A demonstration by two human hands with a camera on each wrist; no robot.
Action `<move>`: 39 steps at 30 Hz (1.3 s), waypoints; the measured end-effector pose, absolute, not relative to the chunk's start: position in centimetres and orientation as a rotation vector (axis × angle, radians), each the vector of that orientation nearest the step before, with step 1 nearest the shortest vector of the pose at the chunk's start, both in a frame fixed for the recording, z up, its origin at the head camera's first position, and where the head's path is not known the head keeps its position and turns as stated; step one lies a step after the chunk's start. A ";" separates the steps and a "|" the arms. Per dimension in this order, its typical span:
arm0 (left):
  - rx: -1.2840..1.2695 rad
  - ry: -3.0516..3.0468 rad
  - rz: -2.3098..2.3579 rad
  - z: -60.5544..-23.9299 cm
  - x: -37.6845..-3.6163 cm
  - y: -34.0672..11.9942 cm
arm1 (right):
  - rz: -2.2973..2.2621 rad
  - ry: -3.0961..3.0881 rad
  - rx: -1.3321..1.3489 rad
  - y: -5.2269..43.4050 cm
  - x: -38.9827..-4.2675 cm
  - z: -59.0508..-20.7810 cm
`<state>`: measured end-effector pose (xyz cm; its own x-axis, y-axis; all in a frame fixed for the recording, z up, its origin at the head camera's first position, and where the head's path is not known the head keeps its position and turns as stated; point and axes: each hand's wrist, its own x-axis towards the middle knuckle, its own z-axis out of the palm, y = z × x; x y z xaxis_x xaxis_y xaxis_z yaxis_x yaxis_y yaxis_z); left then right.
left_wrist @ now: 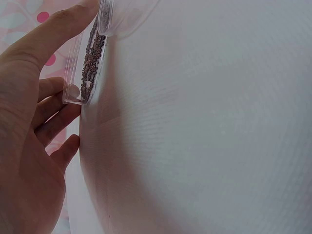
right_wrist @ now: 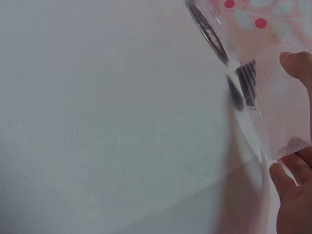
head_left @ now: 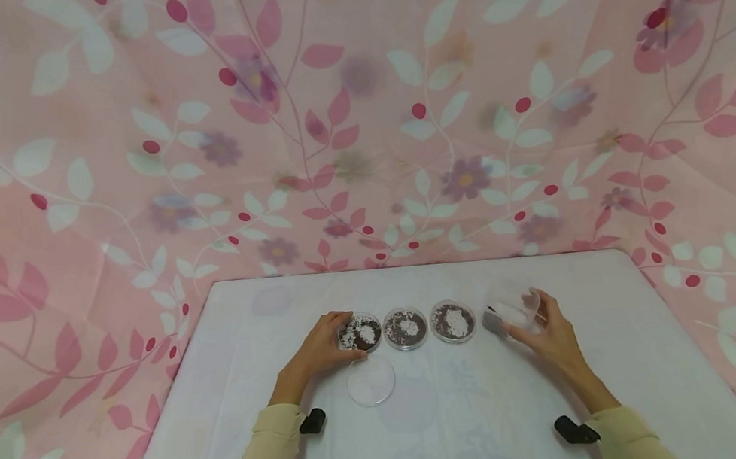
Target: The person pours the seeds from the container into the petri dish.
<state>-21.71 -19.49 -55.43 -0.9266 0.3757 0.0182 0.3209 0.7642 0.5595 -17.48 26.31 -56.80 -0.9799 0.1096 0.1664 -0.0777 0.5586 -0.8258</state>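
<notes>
My left hand (head_left: 319,350) holds a round clear petri dish (head_left: 361,333) between thumb and fingers; dark granules and white bits lie in it. In the left wrist view, the dish (left_wrist: 92,61) shows edge-on with the dark granules inside. My right hand (head_left: 555,337) grips a clear plastic container (head_left: 517,312) by its right side. This container is tilted to the left, and in the right wrist view dark contents (right_wrist: 247,83) are gathered at its left end. A clear round lid (head_left: 371,382) lies just in front of the left dish.
Two more petri dishes, a middle one (head_left: 406,328) and a right one (head_left: 453,321), stand in a row between my hands, with dark and white contents. A white cloth covers the table (head_left: 499,426). Behind it hangs a pink floral curtain (head_left: 385,144).
</notes>
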 end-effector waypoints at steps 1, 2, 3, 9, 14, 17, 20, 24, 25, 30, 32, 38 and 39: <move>0.569 2.861 0.883 -55.4 -21.7 -19.5 | 1.388 -2.607 -0.039 26.3 -17.4 -56.9; 0.571 2.863 0.883 -55.4 -21.7 -19.5 | 1.396 -2.614 -0.045 26.4 -17.3 -57.1; 0.573 2.863 0.884 -55.5 -21.7 -19.5 | 1.402 -2.622 -0.052 26.4 -17.3 -57.2; 0.585 2.862 0.892 -55.7 -21.9 -19.6 | 1.417 -2.628 -0.060 26.5 -17.1 -57.7; 0.586 2.862 0.885 -55.8 -22.0 -19.6 | 1.428 -2.606 -0.067 26.3 -17.0 -57.5; 0.575 2.854 0.873 -55.8 -22.1 -19.6 | 1.449 -2.590 -0.074 26.2 -17.0 -57.5; 0.576 2.853 0.872 -55.9 -22.2 -19.6 | 1.446 -2.595 -0.077 26.3 -17.0 -57.5; 0.577 2.853 0.875 -55.9 -22.3 -19.6 | 1.425 -2.619 -0.074 26.3 -17.0 -57.5; 0.575 2.852 0.875 -55.9 -22.3 -19.6 | 1.424 -2.624 -0.073 26.3 -17.0 -57.5; 0.565 2.843 0.870 -56.0 -22.3 -19.7 | 1.427 -2.647 -0.080 26.3 -17.0 -57.4; 0.565 2.842 0.873 -56.0 -22.3 -19.7 | 1.429 -2.658 -0.080 26.3 -16.9 -57.3; 0.549 2.842 0.876 -56.0 -22.2 -19.7 | 1.418 -2.678 -0.055 26.4 -16.9 -57.5; 0.548 2.843 0.877 -56.1 -22.2 -19.7 | 1.410 -2.685 -0.048 26.4 -16.9 -57.5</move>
